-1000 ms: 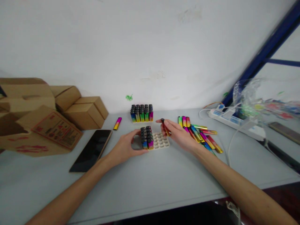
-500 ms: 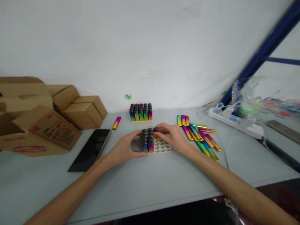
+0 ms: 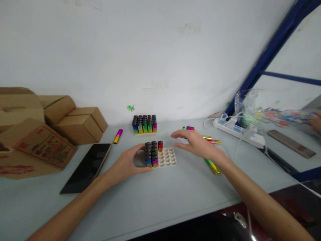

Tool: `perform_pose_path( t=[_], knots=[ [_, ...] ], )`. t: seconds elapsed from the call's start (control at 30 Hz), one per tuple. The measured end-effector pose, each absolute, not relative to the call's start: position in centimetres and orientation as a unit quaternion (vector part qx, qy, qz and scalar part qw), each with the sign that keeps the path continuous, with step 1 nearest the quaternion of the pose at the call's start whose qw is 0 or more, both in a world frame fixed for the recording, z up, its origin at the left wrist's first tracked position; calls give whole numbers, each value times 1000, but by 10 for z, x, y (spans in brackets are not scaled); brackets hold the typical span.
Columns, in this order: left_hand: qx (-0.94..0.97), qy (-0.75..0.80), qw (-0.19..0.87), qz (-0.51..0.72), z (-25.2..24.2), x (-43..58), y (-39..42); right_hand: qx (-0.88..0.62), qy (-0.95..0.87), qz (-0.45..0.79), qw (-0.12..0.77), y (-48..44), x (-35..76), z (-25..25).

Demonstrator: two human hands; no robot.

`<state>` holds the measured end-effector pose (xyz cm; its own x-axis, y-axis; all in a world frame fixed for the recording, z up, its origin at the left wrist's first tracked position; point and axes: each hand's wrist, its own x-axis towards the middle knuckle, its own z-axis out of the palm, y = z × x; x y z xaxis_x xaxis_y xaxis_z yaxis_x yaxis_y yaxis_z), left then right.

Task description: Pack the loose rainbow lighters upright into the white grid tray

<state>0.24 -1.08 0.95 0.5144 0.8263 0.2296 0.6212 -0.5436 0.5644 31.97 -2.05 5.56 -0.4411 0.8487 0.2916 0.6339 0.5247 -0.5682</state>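
Observation:
A white tray [image 3: 168, 158] with round-edged holes lies on the table. Two rows of upright lighters [image 3: 151, 154] with black tops fill its left side, and a red-and-gold lighter [image 3: 160, 146] stands alone at the back of the third row. My left hand [image 3: 131, 160] grips the tray's left end between thumb and fingers. To the right of the tray, my right hand [image 3: 189, 142] hovers with fingers apart, holding nothing. It partly hides the loose pile of shiny coloured lighter sleeves or lighters [image 3: 213, 166]; their tops are hard to make out.
Behind stands a full block of lighters [image 3: 144, 125]. One pink-and-yellow lighter [image 3: 117, 136] lies to its left. A dark tablet [image 3: 86, 169] and cardboard boxes [image 3: 82, 124] occupy the left. At right are a white power strip [image 3: 240, 134], cables, a plastic bag and another person's hand [image 3: 315, 122].
My right hand has let go of the red-and-gold lighter, now standing in the tray, and moved right toward the loose pile. The view has shifted; another person's hand appears at right.

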Motion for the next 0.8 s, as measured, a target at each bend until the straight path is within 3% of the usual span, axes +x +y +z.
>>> perform_pose_path(
  t=[0.23,0.4,0.6,0.8],
  knots=[
    [847,425,206,245,8,3,-10,-605,-791,52,71,-45,366,54],
    [846,425,204,248,7,3,-9,-623,-781,-34,35,-42,344,24],
    [846,427,205,244,7,2,-10,-550,-824,83,108,-21,342,30],
    [844,428,212,242,10,4,-12,-457,-790,329,243,-9,340,43]
  ],
)
